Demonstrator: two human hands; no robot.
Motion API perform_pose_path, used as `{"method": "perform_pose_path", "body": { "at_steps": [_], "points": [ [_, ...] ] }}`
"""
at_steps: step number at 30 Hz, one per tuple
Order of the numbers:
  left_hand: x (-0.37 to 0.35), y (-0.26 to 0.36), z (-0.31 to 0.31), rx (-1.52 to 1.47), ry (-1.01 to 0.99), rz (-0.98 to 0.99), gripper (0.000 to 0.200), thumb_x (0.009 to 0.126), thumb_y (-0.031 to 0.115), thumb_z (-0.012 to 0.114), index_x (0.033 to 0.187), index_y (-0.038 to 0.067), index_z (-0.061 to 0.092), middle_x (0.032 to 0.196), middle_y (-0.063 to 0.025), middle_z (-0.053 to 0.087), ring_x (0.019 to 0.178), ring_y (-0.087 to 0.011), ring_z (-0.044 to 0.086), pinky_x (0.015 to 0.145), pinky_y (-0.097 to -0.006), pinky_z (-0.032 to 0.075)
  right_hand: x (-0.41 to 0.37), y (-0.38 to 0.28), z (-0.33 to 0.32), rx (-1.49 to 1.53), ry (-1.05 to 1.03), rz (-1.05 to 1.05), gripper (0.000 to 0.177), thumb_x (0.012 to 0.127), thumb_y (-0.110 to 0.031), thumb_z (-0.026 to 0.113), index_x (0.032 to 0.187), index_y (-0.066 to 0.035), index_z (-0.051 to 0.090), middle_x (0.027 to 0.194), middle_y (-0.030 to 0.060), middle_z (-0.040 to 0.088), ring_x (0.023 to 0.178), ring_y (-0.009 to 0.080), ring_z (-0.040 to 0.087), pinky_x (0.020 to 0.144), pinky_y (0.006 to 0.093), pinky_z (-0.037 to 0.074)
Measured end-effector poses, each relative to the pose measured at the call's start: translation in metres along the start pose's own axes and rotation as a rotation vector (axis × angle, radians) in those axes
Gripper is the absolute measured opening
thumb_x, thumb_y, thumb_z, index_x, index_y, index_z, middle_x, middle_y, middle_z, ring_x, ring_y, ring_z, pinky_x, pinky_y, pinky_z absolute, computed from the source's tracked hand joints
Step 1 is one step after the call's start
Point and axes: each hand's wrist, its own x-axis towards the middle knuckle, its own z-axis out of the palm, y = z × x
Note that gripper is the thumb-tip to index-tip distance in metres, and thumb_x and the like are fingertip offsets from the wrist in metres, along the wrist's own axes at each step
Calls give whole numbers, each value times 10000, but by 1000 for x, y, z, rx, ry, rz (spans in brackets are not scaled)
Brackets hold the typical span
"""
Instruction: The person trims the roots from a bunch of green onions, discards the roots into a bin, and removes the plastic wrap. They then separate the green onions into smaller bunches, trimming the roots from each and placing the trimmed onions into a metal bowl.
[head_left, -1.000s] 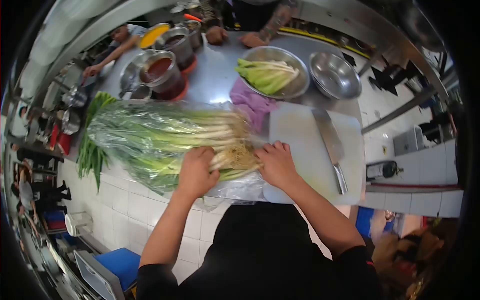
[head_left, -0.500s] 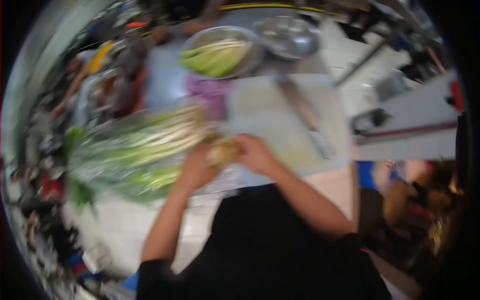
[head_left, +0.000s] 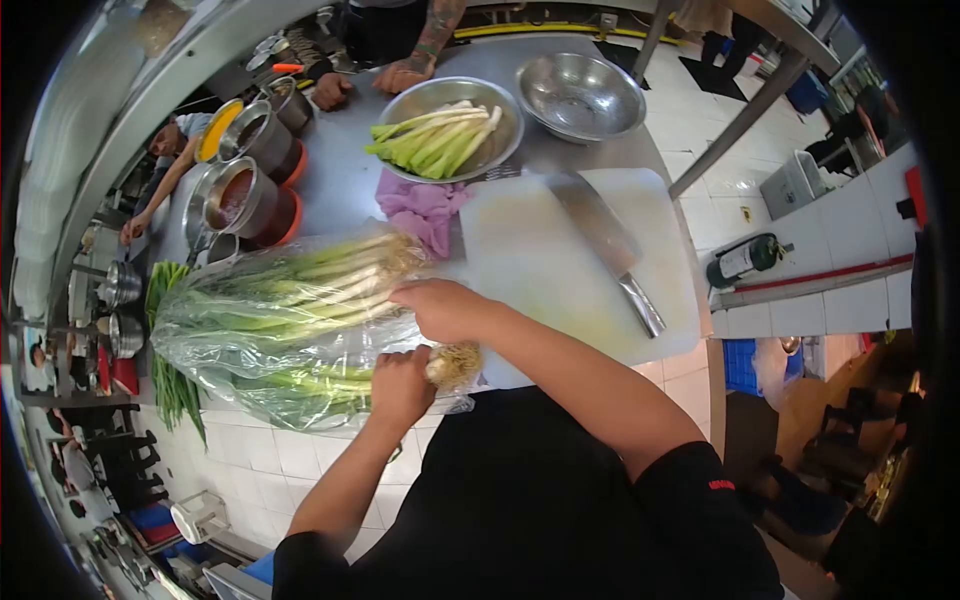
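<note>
A clear plastic bag [head_left: 230, 330] of long green onions [head_left: 330, 290] lies on the steel table. My left hand [head_left: 402, 385] is closed around a bunch of the onions, just behind their root ends [head_left: 455, 367]. Above it, my right hand [head_left: 440, 308] touches the bag's open end beside the white stalks; its fingertips are partly hidden. A cleaver [head_left: 605, 235] rests on the white cutting board [head_left: 510, 290] to the right. Beyond the bag is a purple cloth [head_left: 420, 210].
A metal bowl [head_left: 515, 125] holds trimmed green onions, with another metal bowl [head_left: 580, 95] beside it. Pots [head_left: 240, 200] stand at the left. Across the table [head_left: 335, 150], a person's hands [head_left: 405, 75] rest on the edge. More greens [head_left: 170, 370] hang at the near left.
My left hand has moved slightly down and nearer, with the root ends beside it. My right hand has left the roots and reached left over the bag's opening.
</note>
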Motion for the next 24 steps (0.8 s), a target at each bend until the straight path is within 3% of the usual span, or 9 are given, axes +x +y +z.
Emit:
{"method": "perform_pose_path", "body": {
  "at_steps": [2,3,5,7,13,14,18,21,24],
  "points": [
    [1,2,0,-7,-31,-19,401,615,87,700,1004,82,602,792,-143,659,798,-311,643,797,-426,462,16,3,12,-338,-47,-107,386,752,-78,598,1135,-33,612,1176,112,619,1118,296,573,916,418,457],
    [2,0,2,-10,-25,-23,439,616,106,720,1036,90,596,792,-136,658,792,-306,644,798,-432,461,20,2,16,-333,-53,-139,386,752,-78,598,1135,-33,612,1176,112,619,1118,296,573,916,418,457],
    [4,1,0,-1,-57,-63,358,649,162,719,980,87,607,841,-103,664,862,-280,641,828,-416,448,21,2,30,-590,-109,-60,320,803,-144,579,1107,-56,624,1128,93,629,1111,257,572,926,417,429],
    [2,-8,13,36,-47,-84,436,621,241,769,1015,106,639,845,-109,661,869,-282,632,863,-422,438,19,-2,37,-661,-136,-43,313,829,-179,556,1116,-70,621,1132,77,625,1119,236,565,946,412,399],
    [-8,-9,-1,82,-28,-195,513,640,379,796,1058,122,647,1011,-142,605,1038,-322,555,1000,-468,368,23,-7,30,-689,-289,-58,311,861,-170,521,1151,-105,612,1111,65,624,1111,233,574,901,422,445],
    [-7,-9,-5,94,-127,-265,667,624,439,815,1149,94,591,1144,-172,534,1137,-350,485,1039,-489,335,22,-7,27,-683,-281,-75,315,869,-168,512,1164,-110,605,1119,68,627,1105,236,581,887,422,458],
    [-10,-17,-11,51,-136,-428,939,569,500,845,1274,28,441,1277,-183,420,1229,-352,404,1031,-481,345,19,-4,37,-637,-220,-147,330,881,-153,499,1197,-102,583,1138,92,631,1075,257,606,867,429,486],
    [-12,-15,-13,58,-97,-431,968,558,489,857,1295,35,422,1289,-182,408,1228,-361,404,1033,-483,345,28,-14,38,-561,-349,-5,507,797,-85,601,1298,-125,533,1290,110,556,1154,302,551,904,436,480],
    [-12,-13,-20,-10,-94,-454,1103,565,448,871,1411,66,277,1389,-203,339,1284,-389,381,1038,-489,363,36,-23,44,-620,-392,65,504,766,-109,645,1260,-108,543,1223,122,594,1084,327,599,837,453,514]
  ]
}}
